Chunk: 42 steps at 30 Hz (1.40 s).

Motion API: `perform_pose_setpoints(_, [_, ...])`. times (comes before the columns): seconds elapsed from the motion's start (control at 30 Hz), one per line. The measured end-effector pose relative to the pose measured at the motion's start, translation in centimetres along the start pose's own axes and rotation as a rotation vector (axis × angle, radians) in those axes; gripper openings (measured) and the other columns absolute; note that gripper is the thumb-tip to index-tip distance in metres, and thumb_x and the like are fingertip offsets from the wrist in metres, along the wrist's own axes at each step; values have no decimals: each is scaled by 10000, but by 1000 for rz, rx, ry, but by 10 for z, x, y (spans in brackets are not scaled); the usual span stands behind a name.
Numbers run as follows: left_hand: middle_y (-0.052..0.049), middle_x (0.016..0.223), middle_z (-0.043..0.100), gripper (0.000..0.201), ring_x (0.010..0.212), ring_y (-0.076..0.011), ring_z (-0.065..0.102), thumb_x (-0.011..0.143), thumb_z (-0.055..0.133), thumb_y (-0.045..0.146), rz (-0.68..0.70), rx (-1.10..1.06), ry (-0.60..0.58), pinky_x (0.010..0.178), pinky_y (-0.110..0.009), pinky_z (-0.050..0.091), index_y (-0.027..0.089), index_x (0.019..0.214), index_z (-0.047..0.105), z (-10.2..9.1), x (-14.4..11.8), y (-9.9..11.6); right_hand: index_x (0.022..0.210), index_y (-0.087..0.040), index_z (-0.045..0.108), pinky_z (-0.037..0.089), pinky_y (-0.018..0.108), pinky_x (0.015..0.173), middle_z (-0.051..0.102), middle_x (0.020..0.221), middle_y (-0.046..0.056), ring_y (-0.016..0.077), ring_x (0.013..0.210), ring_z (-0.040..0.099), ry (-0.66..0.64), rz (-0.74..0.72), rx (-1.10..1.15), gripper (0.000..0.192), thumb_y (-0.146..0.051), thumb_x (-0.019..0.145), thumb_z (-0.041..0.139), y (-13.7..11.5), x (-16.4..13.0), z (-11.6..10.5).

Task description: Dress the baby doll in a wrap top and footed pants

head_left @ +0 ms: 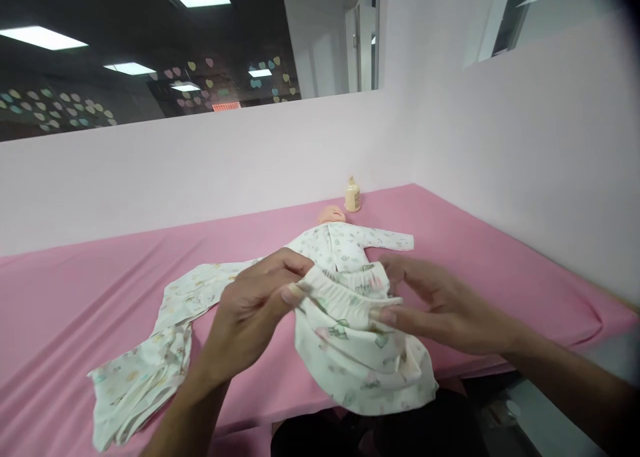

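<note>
Hanging at the lower centre of the frame, the printed white garment (350, 370) is held by its gathered waistband (337, 295), apparently so that the opening is kept spread and facing upward. One end is pinched by the fingers of the left hand (255, 303); the thumb of the right hand (445, 303) is laid on the front edge, though whether its fingers are closed cannot be told. Mid-frame, the doll (320, 242) is laid on pink cloth (120, 270), the bottle (353, 198) being stood near its head, seemingly out of the way.

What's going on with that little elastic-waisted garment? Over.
Left hand pinching waistband; right hand at its other side. Printed garment slack beneath. Doll lying beyond, seemingly not in the way.
</note>
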State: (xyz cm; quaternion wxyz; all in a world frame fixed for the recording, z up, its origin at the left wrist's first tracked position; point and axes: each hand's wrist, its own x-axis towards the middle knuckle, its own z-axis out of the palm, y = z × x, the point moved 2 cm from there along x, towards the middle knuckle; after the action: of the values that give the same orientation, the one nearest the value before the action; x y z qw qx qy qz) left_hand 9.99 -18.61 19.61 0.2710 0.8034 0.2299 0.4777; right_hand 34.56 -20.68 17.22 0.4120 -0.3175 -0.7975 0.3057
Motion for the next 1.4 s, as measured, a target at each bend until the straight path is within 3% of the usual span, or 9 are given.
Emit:
perform_pose_setpoints(0.13, [-46, 670, 607, 405, 665, -162, 587, 956, 514, 368, -12, -37, 173, 650, -311, 503, 183, 600, 563, -9, -1, -9, 665, -210, 412, 457, 256, 601, 526, 726, 1, 118, 656, 500, 123, 2, 133, 349, -364, 947, 549, 1, 2, -3])
perform_pose_setpoints(0.33, [-76, 1026, 647, 302, 875, -169, 619, 876, 641, 430, -444, -318, -198, 754, -293, 519, 222, 1093, 608, 54, -16, -17, 641, -213, 359, 327, 230, 492, 372, 544, -52, 90, 510, 337, 310, -30, -176, 370, -323, 966, 495, -9, 10, 5])
perform_pose_setpoints(0.47, [-1, 770, 624, 445, 649, -114, 594, 872, 662, 400, -591, -610, -288, 595, -218, 468, 257, 1262, 500, 74, -21, -24, 637, -209, 359, 336, 240, 523, 405, 580, -40, 93, 537, 356, 354, -137, -245, 372, -305, 964, 508, -19, 16, -1])
perform_pose_setpoints(0.73, [-32, 810, 705, 318, 611, -123, 631, 793, 744, 393, -568, -519, 57, 556, -216, 491, 179, 1005, 643, 25, 23, -34, 787, -204, 559, 446, 266, 621, 578, 836, 29, 131, 712, 530, 246, 93, 96, 394, -535, 969, 445, 8, 44, -32])
perform_pose_setpoints(0.9, [-16, 719, 678, 303, 540, -115, 578, 790, 723, 438, -471, -220, 144, 477, -200, 432, 170, 913, 654, 13, 48, 2, 950, -220, 640, 485, 395, 898, 478, 1318, 88, 258, 1142, 518, 60, -7, -92, 451, -646, 804, 636, -9, 41, -5])
perform_pose_setpoints(0.97, [-13, 704, 672, 277, 519, -114, 560, 794, 711, 426, -443, -80, 150, 452, -198, 408, 179, 910, 665, 13, 48, 18, 942, -217, 636, 506, 420, 867, 454, 1327, 101, 284, 1133, 517, 17, 20, -205, 492, -609, 678, 776, -22, 33, 13])
perform_pose_setpoints(1.07, [-5, 688, 669, 220, 512, -114, 549, 817, 685, 406, -374, 139, 176, 442, -201, 392, 198, 891, 683, 4, 42, 35, 805, -204, 618, 513, 428, 867, 527, 1239, 91, 272, 1104, 539, 11, 16, -255, 337, -506, 751, 757, -40, 24, 22])
perform_pose_setpoints(1.3, [-27, 802, 646, 200, 712, -128, 573, 881, 639, 373, -260, 229, 102, 607, -231, 451, 182, 822, 660, -47, 36, 34, 1014, -226, 705, 456, 389, 947, 637, 1270, 39, 219, 1161, 582, 387, 87, 153, 309, -434, 943, 487, -30, 36, -69])
perform_pose_setpoints(1.4, [-61, 949, 634, 257, 806, -153, 571, 870, 644, 370, -204, 115, -5, 660, -262, 463, 178, 703, 611, -53, 45, 31, 1033, -207, 703, 462, 401, 890, 627, 1289, 61, 228, 1113, 599, 364, 137, 105, 424, -529, 949, 440, -11, 51, -100])
